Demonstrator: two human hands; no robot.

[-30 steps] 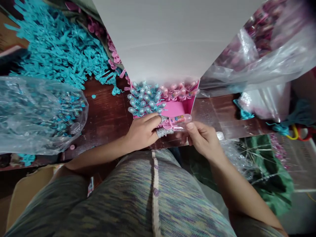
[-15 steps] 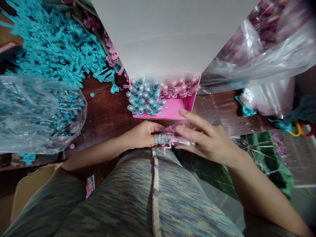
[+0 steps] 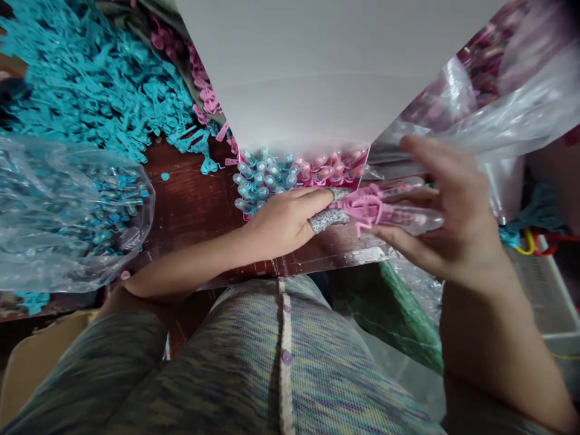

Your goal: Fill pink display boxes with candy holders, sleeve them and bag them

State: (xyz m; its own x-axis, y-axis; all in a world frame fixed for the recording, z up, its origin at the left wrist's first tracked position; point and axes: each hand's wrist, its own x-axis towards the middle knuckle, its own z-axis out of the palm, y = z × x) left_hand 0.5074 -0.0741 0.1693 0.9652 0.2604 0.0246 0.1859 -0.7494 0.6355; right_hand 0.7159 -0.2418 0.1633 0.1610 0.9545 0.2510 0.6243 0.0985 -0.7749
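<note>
Dark wooden table (image 3: 194,211), pink-finned clear tubes (image 3: 385,208) (blurred), both hands' grip.

left forearm reaching in from the lower left, bare, angled up and to the right. left hand (image 3: 283,220) palm down, knuckles up, index and middle fingers stretched rightward, their tips wrapped in grey glittery covers, pinched shut. right forearm rising from the lower right corner, bare, wrist bent. right hand (image 3: 446,208) raised higher than the left, fingers spread and pointing left, index uppermost, thumb underneath, closed loosely. blurred at the fingertips. both hands meeting tip to tip in front of the body, the torso below between the two arms.
</note>
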